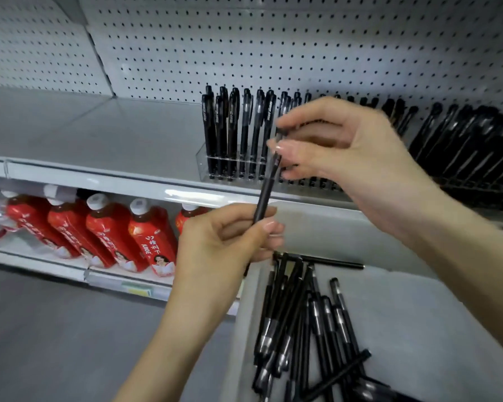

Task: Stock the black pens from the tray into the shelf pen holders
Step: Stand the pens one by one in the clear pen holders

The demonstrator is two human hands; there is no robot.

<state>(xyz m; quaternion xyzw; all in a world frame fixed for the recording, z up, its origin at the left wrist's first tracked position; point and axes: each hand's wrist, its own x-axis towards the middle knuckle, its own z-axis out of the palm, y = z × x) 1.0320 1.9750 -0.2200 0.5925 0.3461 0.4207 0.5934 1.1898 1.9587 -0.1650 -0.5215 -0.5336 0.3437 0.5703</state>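
Pinching the black pen [266, 192] at its lower end with the left hand [230, 236], gripping its top with the right hand [340, 152]. Held tilted above the tray [418, 314] of loose pens [296, 314], in front of the shelf pen holder [233, 163].

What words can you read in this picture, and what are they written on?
"JUICE", or close to it: on the red bottles, blurry, so I am not sure.
Chinese signs on those labels: too blurred to read.
White print on the shelf pens: too small to read.
Print on the shelf tag: too blurred.
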